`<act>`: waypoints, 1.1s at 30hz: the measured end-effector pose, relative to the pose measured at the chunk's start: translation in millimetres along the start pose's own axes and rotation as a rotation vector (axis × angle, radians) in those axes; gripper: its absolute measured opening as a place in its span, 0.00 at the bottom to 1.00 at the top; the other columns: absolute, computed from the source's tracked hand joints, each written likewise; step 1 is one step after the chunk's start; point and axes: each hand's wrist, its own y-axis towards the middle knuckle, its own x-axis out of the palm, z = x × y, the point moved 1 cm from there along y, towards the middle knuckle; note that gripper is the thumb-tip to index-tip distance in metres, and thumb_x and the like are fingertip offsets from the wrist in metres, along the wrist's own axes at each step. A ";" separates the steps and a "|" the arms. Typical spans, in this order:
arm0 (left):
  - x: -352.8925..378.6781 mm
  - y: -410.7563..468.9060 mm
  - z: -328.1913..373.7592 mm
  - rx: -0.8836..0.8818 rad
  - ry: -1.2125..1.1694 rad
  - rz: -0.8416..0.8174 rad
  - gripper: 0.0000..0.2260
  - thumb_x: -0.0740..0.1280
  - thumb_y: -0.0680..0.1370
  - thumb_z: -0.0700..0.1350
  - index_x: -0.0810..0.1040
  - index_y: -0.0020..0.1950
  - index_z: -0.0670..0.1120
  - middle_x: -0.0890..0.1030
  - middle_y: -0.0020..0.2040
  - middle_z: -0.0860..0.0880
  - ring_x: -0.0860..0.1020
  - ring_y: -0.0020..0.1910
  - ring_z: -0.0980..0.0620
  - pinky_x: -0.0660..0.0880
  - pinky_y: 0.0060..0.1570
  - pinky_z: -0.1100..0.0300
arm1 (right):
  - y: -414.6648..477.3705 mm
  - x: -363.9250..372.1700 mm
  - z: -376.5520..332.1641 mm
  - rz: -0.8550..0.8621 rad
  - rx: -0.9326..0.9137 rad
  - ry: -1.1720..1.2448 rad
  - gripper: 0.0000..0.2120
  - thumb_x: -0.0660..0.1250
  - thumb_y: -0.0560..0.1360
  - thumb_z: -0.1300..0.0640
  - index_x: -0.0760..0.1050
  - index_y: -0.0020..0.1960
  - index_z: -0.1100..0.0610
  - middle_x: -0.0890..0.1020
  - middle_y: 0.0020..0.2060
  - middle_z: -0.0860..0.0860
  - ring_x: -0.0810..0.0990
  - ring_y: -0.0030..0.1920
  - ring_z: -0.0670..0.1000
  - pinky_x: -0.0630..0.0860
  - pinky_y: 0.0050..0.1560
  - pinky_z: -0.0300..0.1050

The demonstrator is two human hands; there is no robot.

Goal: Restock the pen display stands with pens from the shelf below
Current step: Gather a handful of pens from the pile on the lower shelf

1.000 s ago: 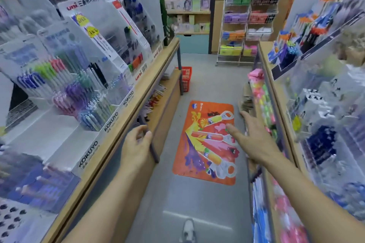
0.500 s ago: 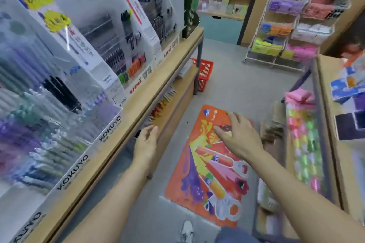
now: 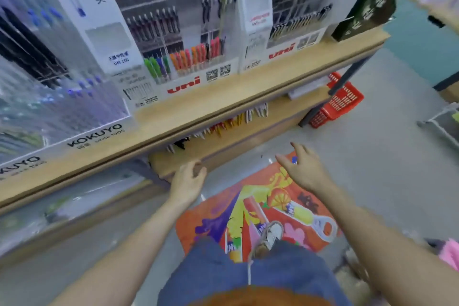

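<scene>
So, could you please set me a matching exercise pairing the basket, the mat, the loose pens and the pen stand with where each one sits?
Things:
1 basket
2 mat
3 loose pens
4 pen stand

Places:
A on the top shelf
B on the floor, under the shoe
C on the floor, by the shelf post
D on the lower shelf

Pairs: 1-C, 2-B, 3-D, 4-A.

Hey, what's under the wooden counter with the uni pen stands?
A lower shelf holding a row of loose pens, white, yellow and orange, with a flat white box at its far end. The counter hides the pens' rear ends and the shelf's back.
</scene>
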 end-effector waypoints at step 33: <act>247.3 423.2 -36.7 0.190 0.516 0.427 0.24 0.43 0.77 0.68 0.51 0.74 0.69 0.51 0.80 0.49 0.50 0.77 0.42 0.50 0.74 0.42 | 496.5 235.3 27.3 0.146 -0.404 0.072 0.42 0.40 0.71 0.27 0.62 0.76 0.50 0.64 0.75 0.57 0.60 0.74 0.62 0.56 0.69 0.58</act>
